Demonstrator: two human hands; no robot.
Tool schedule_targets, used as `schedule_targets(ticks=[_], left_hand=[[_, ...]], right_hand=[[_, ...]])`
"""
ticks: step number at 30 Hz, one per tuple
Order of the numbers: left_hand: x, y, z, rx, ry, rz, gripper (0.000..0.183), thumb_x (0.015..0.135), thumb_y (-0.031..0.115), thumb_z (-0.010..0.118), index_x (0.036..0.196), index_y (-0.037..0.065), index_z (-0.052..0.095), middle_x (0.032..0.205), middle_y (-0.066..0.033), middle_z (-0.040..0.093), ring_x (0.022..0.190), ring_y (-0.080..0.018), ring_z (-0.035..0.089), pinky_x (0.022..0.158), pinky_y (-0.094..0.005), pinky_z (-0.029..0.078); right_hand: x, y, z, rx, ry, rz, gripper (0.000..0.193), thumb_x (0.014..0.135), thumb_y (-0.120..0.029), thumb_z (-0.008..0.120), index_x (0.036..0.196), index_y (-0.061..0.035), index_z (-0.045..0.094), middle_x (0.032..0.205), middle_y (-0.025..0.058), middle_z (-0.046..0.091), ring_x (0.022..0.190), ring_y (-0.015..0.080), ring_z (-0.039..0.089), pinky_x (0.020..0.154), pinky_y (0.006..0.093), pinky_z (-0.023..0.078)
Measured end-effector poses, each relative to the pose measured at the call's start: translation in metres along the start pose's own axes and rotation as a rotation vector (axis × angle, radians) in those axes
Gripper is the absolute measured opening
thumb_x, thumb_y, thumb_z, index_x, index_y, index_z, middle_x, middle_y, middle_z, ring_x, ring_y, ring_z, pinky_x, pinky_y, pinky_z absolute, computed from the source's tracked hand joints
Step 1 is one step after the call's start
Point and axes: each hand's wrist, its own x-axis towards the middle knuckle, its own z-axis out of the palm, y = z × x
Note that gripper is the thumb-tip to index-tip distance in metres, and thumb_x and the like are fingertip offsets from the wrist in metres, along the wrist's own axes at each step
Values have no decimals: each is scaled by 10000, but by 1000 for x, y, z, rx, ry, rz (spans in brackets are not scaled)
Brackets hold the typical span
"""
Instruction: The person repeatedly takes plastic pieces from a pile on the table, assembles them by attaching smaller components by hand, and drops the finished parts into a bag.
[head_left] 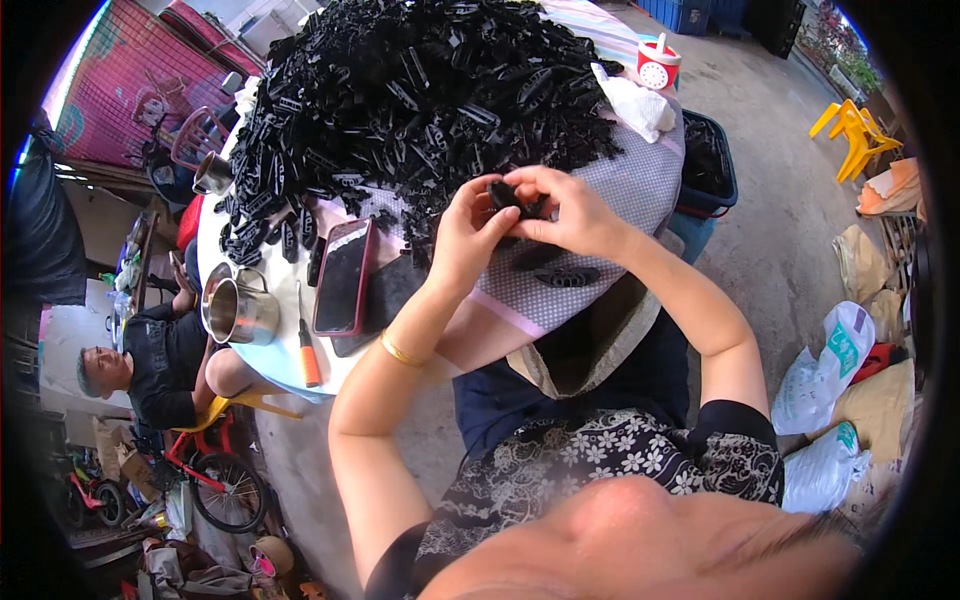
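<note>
Over the near edge of the table my two hands meet around a small black moulded piece [504,194]. My left hand [468,232] is closed on it from the left, fingers bent and thumb pressed in. My right hand [572,212] pinches it from the other side; its exact shape is partly hidden by my fingers. Just below my hands, a single oval black piece [566,277] lies on the dotted cloth. Beyond them rises a large pile of similar black pieces [400,90], some with pale raised marks.
Left on the table [520,318] are a phone [342,278], an orange-handled screwdriver [309,352] and a metal mug [240,310]. A red-and-white cup [657,66] and crumpled white tissue [640,106] stand far right. A dark bin [722,200] flanks the table. Someone [165,360] sits at left.
</note>
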Motion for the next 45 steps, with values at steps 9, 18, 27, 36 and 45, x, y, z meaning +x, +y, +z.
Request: schedule_targets(ticks=[9,18,27,36,45], left_hand=[[0,15,-3,-57,280,41,304,820,137,689,1021,52,478,845,-10,581,677,-62,565,543,-181,467],[1,16,-14,-445,70,-235,294,874,127,605,1132,86,470,810,-30,597,572,-56,517,417,-164,325],[-6,9,-2,-353,-67,-257,360,829,54,648,1156,-1,506,859,-94,609,760,-163,642,714,-265,566],[-8,13,3,-143,-105,-286,348,813,99,684,1095,-24,522,850,-103,627,716,-174,657,646,-262,567],[-9,17,6,-179,-116,-248,363,809,31,666,1120,-45,495,902,-127,633,780,-189,666,705,-267,573]], right_hand=[[0,15,-15,-207,-124,-241,284,700,0,653,982,-18,637,928,111,638,950,274,573,855,377,446],[2,26,-14,-493,49,-270,234,696,-2,662,928,-24,643,863,107,614,852,289,581,776,366,471],[-1,10,-11,-293,326,-214,139,775,-59,653,907,-18,639,847,115,657,772,280,624,679,340,505],[-7,-12,-4,101,258,-105,73,816,-59,643,880,-25,652,773,103,647,705,226,641,610,281,505],[-22,-26,-2,-64,328,-170,128,741,40,667,852,-14,634,829,112,636,746,230,634,669,286,498]])
